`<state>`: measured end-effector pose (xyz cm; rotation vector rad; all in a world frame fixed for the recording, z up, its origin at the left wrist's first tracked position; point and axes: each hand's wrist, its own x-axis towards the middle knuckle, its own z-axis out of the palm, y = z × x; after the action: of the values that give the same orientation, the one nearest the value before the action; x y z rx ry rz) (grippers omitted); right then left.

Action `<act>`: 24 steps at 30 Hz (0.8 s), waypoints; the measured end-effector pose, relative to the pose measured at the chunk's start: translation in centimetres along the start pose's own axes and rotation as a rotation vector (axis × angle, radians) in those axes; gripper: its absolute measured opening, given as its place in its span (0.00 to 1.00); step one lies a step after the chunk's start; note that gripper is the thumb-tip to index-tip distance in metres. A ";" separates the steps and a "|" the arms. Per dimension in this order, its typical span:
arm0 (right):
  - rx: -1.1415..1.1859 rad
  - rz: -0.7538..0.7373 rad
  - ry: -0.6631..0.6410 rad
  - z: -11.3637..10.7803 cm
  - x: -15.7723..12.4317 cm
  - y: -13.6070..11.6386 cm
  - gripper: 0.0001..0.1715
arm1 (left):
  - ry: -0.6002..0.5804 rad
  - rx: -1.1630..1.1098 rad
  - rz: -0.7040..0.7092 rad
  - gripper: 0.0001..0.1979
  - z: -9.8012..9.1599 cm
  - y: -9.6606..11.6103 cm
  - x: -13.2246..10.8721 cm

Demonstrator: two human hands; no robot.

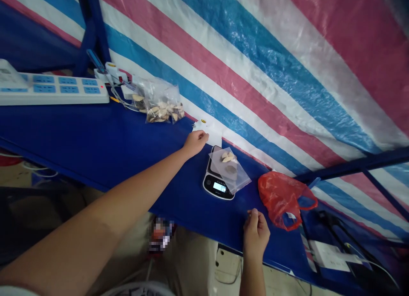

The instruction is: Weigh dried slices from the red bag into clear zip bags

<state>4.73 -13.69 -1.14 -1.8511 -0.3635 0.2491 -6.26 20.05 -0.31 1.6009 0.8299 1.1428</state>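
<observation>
So the small digital scale [209, 186] is set on the blue table [128, 138] between the 2 hands, probably so it can be reached from either side. A clear bag [240, 181] is laid across its pan, with 1 corner hung past the right side. Pale slices [228, 156] are seen at the bag's upper end, but whether they're held inside it or just rested on top can't be told. The lit display [220, 187] is left mostly uncovered, handy for reading, though the digits can't be made out for sure.

The left hand [196, 143] is held with its fingers curled over a white sheet-like item [214, 135] behind the scale; whether anything is pinched can't be told. The right hand [256, 234] is loosely fisted by the table's front edge with nothing seen in it, maybe rested there so the scale isn't bumped.

A fuller bag of slices [162, 102] is tucked at the back against the striped sheet [207, 53], likely out of the way, and a red bag [277, 193] is placed within easy range of the right hand.
</observation>
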 end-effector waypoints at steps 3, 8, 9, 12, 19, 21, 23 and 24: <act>-0.029 -0.017 0.008 0.0 0.1 0.2 0.31 | 0.000 0.012 0.001 0.14 -0.1 0.2 -0.2; -0.062 -0.039 0.012 -0.1 0.3 0.5 0.31 | 0.000 0.019 0.002 0.14 -0.2 0.3 -0.3; -0.079 -0.053 0.015 -0.2 0.3 0.6 0.31 | 0.001 0.018 0.003 0.14 -0.2 0.3 -0.3; -0.139 -0.097 0.025 -0.2 0.4 0.6 0.30 | 0.005 0.013 0.005 0.14 -0.2 0.2 -0.3; -0.247 -0.184 0.042 -0.4 0.6 0.4 0.31 | 0.008 0.000 -0.001 0.14 -0.4 0.6 -0.7; -0.276 -0.197 0.034 -0.5 0.6 0.4 0.31 | 0.023 -0.004 -0.001 0.14 -0.4 0.7 -0.8; -0.300 -0.197 0.027 -0.5 0.6 0.3 0.32 | 0.039 -0.015 -0.006 0.14 -0.5 0.6 -0.8; -0.306 -0.195 0.027 -0.6 0.6 0.3 0.32 | 0.044 -0.022 -0.009 0.14 -0.6 0.5 -0.8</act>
<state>5.49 -14.07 -1.26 -2.0987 -0.5856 0.0350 -7.06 19.37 0.04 1.5567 0.8497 1.1807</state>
